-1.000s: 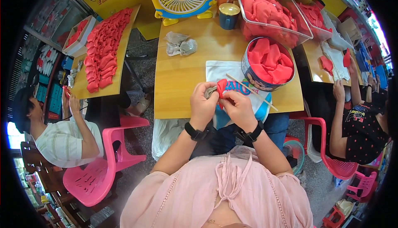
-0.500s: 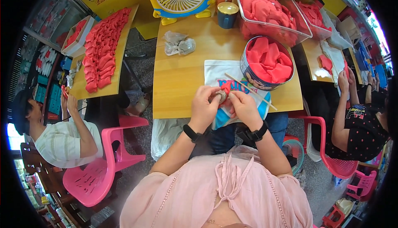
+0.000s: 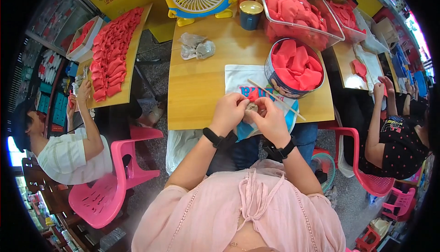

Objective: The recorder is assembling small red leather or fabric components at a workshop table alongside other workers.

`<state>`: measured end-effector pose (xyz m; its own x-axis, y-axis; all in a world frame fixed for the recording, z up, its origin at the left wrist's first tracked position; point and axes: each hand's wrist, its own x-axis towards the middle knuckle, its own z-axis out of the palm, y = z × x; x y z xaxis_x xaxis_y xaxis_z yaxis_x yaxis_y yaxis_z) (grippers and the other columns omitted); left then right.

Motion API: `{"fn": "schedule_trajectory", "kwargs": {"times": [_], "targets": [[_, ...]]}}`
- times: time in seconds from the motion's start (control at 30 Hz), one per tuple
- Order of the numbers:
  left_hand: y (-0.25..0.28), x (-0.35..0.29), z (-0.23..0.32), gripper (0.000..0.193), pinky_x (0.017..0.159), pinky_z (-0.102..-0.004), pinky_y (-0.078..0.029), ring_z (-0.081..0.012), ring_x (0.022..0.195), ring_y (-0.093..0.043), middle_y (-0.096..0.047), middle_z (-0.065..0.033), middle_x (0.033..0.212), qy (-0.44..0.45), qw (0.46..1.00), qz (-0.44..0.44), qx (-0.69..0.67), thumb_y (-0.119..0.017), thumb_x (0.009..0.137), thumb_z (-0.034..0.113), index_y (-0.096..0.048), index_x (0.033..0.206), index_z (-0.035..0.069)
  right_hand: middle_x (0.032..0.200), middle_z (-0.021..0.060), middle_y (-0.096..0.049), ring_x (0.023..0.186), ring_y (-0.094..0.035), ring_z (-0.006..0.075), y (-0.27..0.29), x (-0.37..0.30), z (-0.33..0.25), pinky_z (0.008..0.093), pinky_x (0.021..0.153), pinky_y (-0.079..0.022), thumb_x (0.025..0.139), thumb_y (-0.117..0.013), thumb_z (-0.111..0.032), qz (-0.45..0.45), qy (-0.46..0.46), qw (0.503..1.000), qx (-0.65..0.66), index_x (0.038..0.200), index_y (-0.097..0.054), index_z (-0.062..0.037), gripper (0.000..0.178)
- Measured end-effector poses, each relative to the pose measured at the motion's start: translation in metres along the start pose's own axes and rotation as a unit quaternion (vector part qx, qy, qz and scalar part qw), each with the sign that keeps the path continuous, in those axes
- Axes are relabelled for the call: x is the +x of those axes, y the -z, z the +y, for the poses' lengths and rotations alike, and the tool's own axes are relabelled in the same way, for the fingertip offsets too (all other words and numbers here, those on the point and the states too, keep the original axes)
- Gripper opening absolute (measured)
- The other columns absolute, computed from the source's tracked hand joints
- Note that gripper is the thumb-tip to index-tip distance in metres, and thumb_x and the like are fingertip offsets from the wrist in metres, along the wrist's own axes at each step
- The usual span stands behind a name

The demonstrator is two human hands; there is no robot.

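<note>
Head view: left hand (image 3: 229, 112) and right hand (image 3: 271, 120) pinch a red fabric piece (image 3: 253, 96) and greyish wad (image 3: 251, 107) over a white-and-blue cloth (image 3: 235, 74). Beyond, a round blue tin (image 3: 278, 83) holds red pieces (image 3: 298, 66); farther, a clear plastic bin (image 3: 336, 37) is heaped with more.

A pink tie-front blouse (image 3: 197, 215) pairs with black wristbands (image 3: 220, 139).

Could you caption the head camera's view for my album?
Left hand and right hand pinch a small red piece above a printed cloth, near a tin of red pieces.
</note>
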<state>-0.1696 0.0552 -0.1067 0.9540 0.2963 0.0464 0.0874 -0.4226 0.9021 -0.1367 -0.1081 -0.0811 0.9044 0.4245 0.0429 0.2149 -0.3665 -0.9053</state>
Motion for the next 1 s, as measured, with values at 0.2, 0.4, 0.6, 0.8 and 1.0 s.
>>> {"fn": "schedule_trajectory", "kwargs": {"times": [0.2, 0.4, 0.6, 0.8, 1.0], "targets": [[0.000, 0.002, 0.006, 0.018, 0.074, -0.0442, -0.050, -0.0381, 0.084, -0.063, -0.065, -0.0199, 0.087, -0.060, 0.995, 0.001, 0.076, -0.062, 0.090, 0.016, -0.064, 0.089, -0.002, 0.086, 0.0153, -0.067, 0.076, -0.068, 0.0251, -0.003, 0.009, 0.014, 0.0338, 0.069, -0.054, 0.083, -0.066, -0.002, 0.026, 0.025, 0.999, 0.028, 0.103, -0.061, 0.0007, 0.020], [0.004, 0.001, 0.002, 0.015, 0.078, -0.0431, -0.047, -0.0384, 0.090, -0.059, -0.062, -0.0199, 0.092, -0.105, 0.991, -0.039, 0.073, -0.058, 0.093, 0.014, -0.060, 0.092, -0.001, 0.089, 0.0155, -0.069, 0.076, -0.067, 0.0233, 0.000, 0.022, 0.011, 0.0340, 0.070, -0.053, 0.087, -0.063, -0.004, 0.018, -0.016, 0.999, 0.042, 0.113, -0.063, 0.0011, 0.026], [0.018, 0.003, 0.009, 0.016, 0.077, -0.0403, -0.047, -0.0353, 0.087, -0.059, -0.059, -0.0179, 0.092, -0.114, 0.987, -0.109, -0.016, -0.058, 0.094, 0.015, -0.059, 0.093, -0.001, 0.086, 0.0176, -0.069, 0.077, -0.068, 0.0253, 0.013, 0.029, 0.011, 0.0348, 0.071, -0.053, 0.087, -0.065, -0.009, -0.060, -0.034, 0.998, -0.008, 0.111, -0.065, 0.0009, 0.026], [0.012, 0.004, 0.005, 0.014, 0.074, -0.0404, -0.049, -0.0325, 0.083, -0.060, -0.061, -0.0162, 0.091, -0.118, 0.992, -0.020, 0.046, -0.062, 0.092, 0.014, -0.061, 0.093, 0.000, 0.088, 0.0176, -0.068, 0.080, -0.068, 0.0298, 0.005, 0.025, 0.014, 0.0367, 0.071, -0.053, 0.084, -0.070, -0.013, -0.021, 0.001, 1.000, -0.020, 0.106, -0.063, -0.0007, 0.026], [0.009, -0.017, 0.017, 0.011, 0.071, -0.0426, -0.051, -0.0350, 0.080, -0.063, -0.065, -0.0163, 0.088, -0.142, 0.988, 0.023, 0.062, -0.066, 0.088, 0.012, -0.066, 0.091, 0.001, 0.099, 0.0159, -0.066, 0.098, -0.064, 0.0347, 0.007, 0.005, -0.002, 0.0418, 0.084, -0.052, 0.081, -0.073, -0.017, -0.021, 0.157, 0.981, -0.111, 0.111, -0.062, -0.0040, 0.034]]}}
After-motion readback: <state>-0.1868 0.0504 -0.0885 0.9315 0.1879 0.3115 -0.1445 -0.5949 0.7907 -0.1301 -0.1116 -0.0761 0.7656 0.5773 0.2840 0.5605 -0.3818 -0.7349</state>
